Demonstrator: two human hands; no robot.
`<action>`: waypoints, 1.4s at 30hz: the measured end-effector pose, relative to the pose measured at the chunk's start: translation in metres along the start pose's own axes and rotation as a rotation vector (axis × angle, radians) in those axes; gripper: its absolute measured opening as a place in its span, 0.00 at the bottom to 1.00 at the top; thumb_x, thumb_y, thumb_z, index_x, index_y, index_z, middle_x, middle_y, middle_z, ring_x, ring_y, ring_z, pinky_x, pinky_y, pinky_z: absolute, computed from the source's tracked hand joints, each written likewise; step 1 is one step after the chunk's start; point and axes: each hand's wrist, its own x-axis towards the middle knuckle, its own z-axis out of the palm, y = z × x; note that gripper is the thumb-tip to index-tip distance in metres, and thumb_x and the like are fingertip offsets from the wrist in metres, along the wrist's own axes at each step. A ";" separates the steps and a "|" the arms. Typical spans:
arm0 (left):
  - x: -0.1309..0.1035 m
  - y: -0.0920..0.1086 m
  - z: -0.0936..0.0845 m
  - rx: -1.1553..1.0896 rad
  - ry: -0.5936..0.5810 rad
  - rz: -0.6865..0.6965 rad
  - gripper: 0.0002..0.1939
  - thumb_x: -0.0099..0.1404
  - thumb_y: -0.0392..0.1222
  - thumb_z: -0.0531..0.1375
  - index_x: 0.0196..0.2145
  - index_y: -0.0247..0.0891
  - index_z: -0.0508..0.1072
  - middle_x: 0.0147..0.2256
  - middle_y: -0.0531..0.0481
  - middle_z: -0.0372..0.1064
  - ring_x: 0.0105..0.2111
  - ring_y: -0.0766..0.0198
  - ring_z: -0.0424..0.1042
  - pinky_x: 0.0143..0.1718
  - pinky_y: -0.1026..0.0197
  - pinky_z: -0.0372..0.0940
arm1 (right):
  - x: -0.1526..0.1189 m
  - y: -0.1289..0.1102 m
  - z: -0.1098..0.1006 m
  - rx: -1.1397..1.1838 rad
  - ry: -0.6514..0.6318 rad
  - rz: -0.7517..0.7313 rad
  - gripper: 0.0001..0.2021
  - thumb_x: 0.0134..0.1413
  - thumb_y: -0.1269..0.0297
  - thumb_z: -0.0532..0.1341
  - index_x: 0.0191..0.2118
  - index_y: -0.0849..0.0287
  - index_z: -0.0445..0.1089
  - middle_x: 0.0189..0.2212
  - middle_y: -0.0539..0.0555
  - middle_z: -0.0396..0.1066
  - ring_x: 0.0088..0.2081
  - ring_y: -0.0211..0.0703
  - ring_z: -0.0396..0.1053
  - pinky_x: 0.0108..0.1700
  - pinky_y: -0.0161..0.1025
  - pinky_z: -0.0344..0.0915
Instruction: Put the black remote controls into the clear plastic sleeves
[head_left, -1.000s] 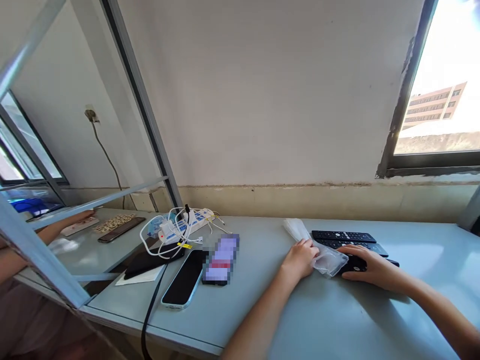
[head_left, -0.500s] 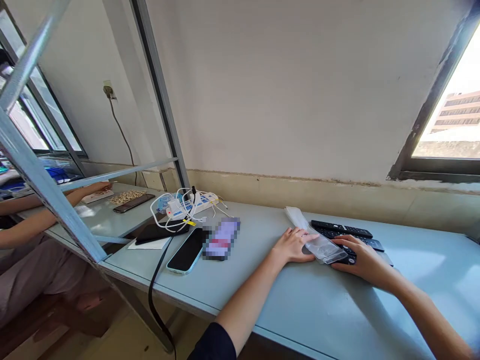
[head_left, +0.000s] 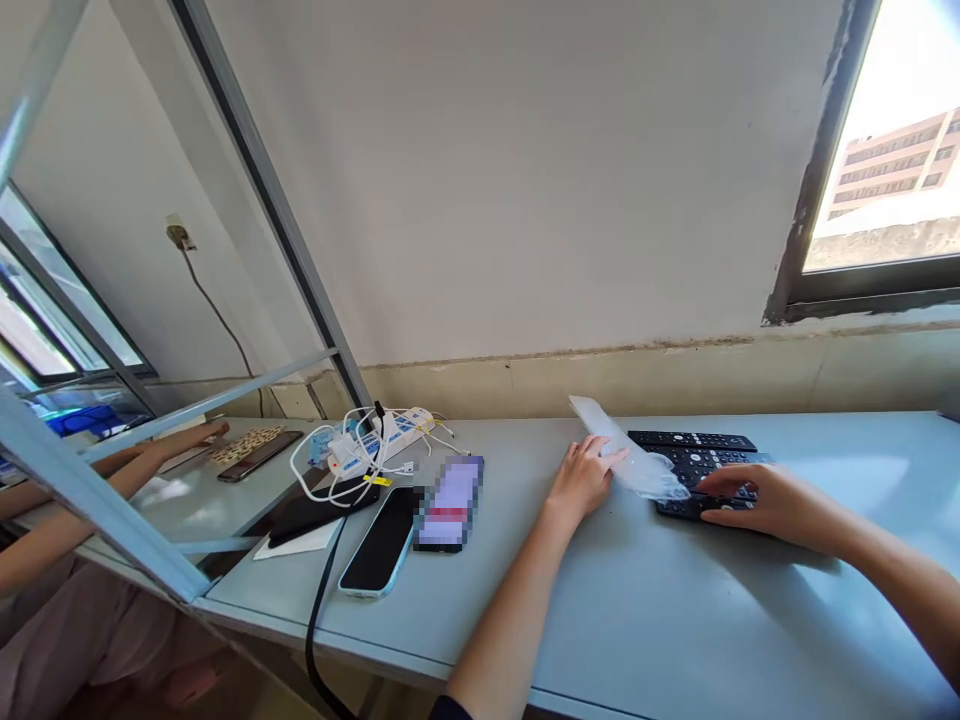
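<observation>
Several black remote controls (head_left: 694, 440) lie side by side on the right part of the grey-blue table. A clear plastic bag (head_left: 634, 460) rests beside them, its right end overlapping their left ends. My left hand (head_left: 583, 478) has its fingers on the bag's left edge, apparently pinching it. Over the remotes' right part, my right hand (head_left: 776, 505) is curved, thumb and fingers apart around the nearest remote (head_left: 679, 508); whether it grips that remote is hard to tell.
A phone (head_left: 381, 540), a blurred-screen phone (head_left: 452, 500), a black pouch (head_left: 300, 515) and a white power strip (head_left: 405, 428) with cables sit to the left. Beyond a metal frame (head_left: 97, 490), another person's arms (head_left: 142, 465) rest on a table.
The view has shifted. The bag's right end has moved off the nearest remote's middle and looks more crumpled. My right hand has moved right along the remotes, which lie closer together.
</observation>
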 end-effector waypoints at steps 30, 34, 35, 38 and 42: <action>-0.002 0.007 0.005 -0.180 0.006 0.053 0.18 0.63 0.29 0.54 0.47 0.42 0.73 0.51 0.50 0.68 0.45 0.62 0.72 0.49 0.62 0.65 | -0.003 0.002 -0.008 0.081 0.265 0.160 0.25 0.32 0.37 0.57 0.27 0.55 0.70 0.29 0.56 0.75 0.29 0.51 0.70 0.30 0.43 0.66; 0.000 0.007 0.008 -0.192 0.070 0.036 0.15 0.61 0.27 0.56 0.41 0.40 0.76 0.46 0.50 0.71 0.41 0.63 0.73 0.46 0.63 0.66 | -0.005 -0.009 -0.009 0.397 0.422 0.294 0.21 0.39 0.40 0.56 0.29 0.54 0.64 0.26 0.53 0.73 0.22 0.45 0.67 0.23 0.41 0.63; 0.001 0.007 0.009 -0.194 0.087 0.038 0.14 0.61 0.27 0.56 0.40 0.40 0.76 0.45 0.51 0.72 0.40 0.64 0.73 0.45 0.63 0.66 | -0.005 -0.012 -0.008 0.505 0.417 0.335 0.19 0.41 0.41 0.55 0.30 0.53 0.62 0.26 0.52 0.73 0.19 0.43 0.65 0.21 0.40 0.62; 0.003 0.009 0.010 -0.200 0.155 0.029 0.15 0.61 0.25 0.54 0.37 0.40 0.76 0.41 0.52 0.73 0.39 0.64 0.73 0.44 0.63 0.67 | -0.007 -0.020 -0.005 0.755 0.383 0.429 0.17 0.45 0.44 0.54 0.29 0.53 0.58 0.25 0.51 0.72 0.16 0.38 0.62 0.18 0.38 0.58; 0.003 0.009 0.006 -0.204 0.276 -0.029 0.14 0.61 0.25 0.53 0.36 0.39 0.74 0.40 0.50 0.72 0.41 0.63 0.72 0.46 0.60 0.65 | -0.007 -0.026 0.001 0.860 0.354 0.446 0.13 0.44 0.50 0.56 0.27 0.54 0.59 0.21 0.50 0.69 0.17 0.38 0.63 0.19 0.37 0.60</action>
